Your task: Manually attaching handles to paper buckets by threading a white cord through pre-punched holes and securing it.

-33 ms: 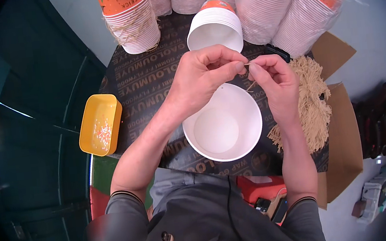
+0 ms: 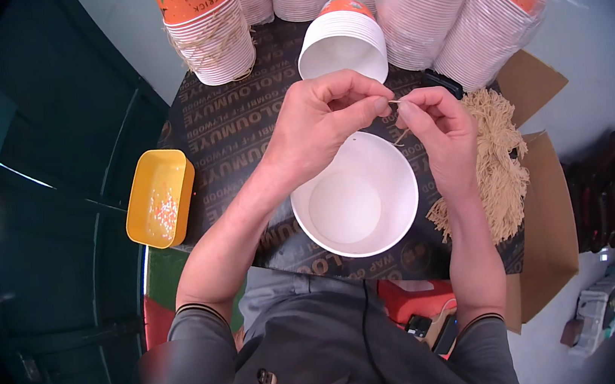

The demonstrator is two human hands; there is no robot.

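Both my hands are raised over the far rim of a white paper bucket [image 2: 396,189], which stands upright with its mouth facing me. Thumb and fingers of my left hand [image 2: 329,117] pinch a thin tan cord [image 2: 402,136]. My right hand [image 2: 440,127] pinches the same cord close by, so only a short bit shows between the fingertips. A loose end dangles below them. Whether the cord is attached to the bucket cannot be made out. Beside my right forearm lies a bundle of similar tan cords [image 2: 498,163].
A yellow tray [image 2: 189,183] with small pale and reddish bits stands at the left table edge. Behind my hands lies a short bucket stack [image 2: 342,29] on its side. Tall bucket stacks [image 2: 423,8] line the back; one [image 2: 215,47] has cords on it. A cardboard box [image 2: 546,225] is at right.
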